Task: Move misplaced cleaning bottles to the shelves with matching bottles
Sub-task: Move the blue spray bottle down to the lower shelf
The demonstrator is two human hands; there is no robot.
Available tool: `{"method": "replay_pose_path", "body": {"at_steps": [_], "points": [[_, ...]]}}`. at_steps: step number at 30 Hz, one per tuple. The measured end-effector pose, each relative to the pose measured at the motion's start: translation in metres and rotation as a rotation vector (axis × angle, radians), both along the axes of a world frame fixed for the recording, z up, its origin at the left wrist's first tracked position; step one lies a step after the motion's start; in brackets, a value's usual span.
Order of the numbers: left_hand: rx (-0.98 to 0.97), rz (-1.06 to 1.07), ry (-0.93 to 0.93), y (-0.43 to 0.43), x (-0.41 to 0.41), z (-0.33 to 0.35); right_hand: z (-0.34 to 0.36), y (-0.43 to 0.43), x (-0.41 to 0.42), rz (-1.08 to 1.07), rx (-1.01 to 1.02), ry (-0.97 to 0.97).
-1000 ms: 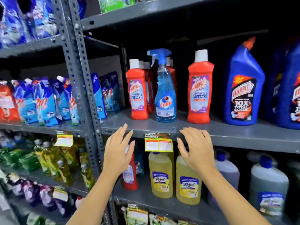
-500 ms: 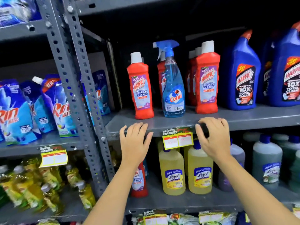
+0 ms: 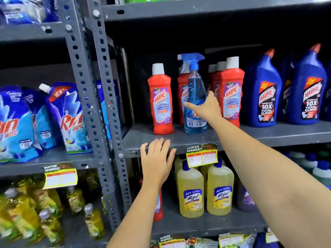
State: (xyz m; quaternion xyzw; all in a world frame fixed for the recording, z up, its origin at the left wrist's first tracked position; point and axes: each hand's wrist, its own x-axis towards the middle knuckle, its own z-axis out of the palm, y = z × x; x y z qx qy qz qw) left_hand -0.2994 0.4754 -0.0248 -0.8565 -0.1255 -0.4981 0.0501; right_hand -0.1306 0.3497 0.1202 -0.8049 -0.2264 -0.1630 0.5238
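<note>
A clear blue Colin spray bottle (image 3: 194,83) stands on the middle shelf (image 3: 268,136) among red Harpic bathroom cleaner bottles (image 3: 162,102). My right hand (image 3: 206,109) is stretched out against the lower front of the spray bottle, thumb up and fingers spread across its label, not closed round it. My left hand (image 3: 157,158) lies flat and open on the front edge of that shelf. On the shelf below, one red bottle (image 3: 159,205) stands beside yellow Lizol bottles (image 3: 190,192), partly hidden by my left forearm.
Blue Harpic toilet cleaner bottles (image 3: 263,93) fill the right of the middle shelf. Grey perforated uprights (image 3: 105,104) divide off the left bay, which holds Rin detergent pouches (image 3: 69,119) and yellow-green bottles (image 3: 44,212) below. Price tags (image 3: 201,155) hang from the shelf edges.
My right hand has left the shelf edge and risen to the blue spray bottle. My left hand has stayed on the shelf edge. The view has moved closer.
</note>
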Motion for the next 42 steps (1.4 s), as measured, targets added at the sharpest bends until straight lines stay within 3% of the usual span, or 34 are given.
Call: {"method": "replay_pose_path", "body": {"at_steps": [4,11,17,21,24,27,31,34,37,42], "points": [[-0.047,-0.038,0.017,-0.001,-0.004,0.002,-0.007,0.008,0.007,0.010,0.019,0.068],[-0.037,-0.051,-0.013,-0.001,-0.003,0.001,-0.004,-0.003,-0.014,-0.005,0.072,-0.051],[-0.002,-0.042,-0.028,0.000,-0.001,0.000,-0.014,-0.055,-0.093,0.226,0.295,-0.174],[-0.051,-0.039,-0.071,-0.007,-0.008,-0.020,-0.055,-0.093,-0.139,0.402,0.307,-0.103],[-0.112,-0.032,-0.107,-0.014,-0.023,-0.072,-0.108,-0.106,-0.154,0.440,0.262,-0.008],[-0.203,-0.120,0.098,-0.017,-0.040,-0.146,-0.173,-0.110,-0.164,0.392,0.203,0.075],[-0.378,-0.179,0.582,-0.009,-0.049,-0.215,-0.250,-0.105,-0.149,0.285,0.188,0.223],[-0.386,-0.152,0.906,0.005,-0.036,-0.234,-0.288,-0.095,-0.125,0.203,0.183,0.317],[-0.378,-0.150,1.034,0.010,-0.015,-0.244,-0.319,-0.083,-0.099,0.158,0.169,0.369],[-0.402,-0.155,1.061,0.004,0.002,-0.261,-0.355,-0.069,-0.078,0.127,0.101,0.405]]}}
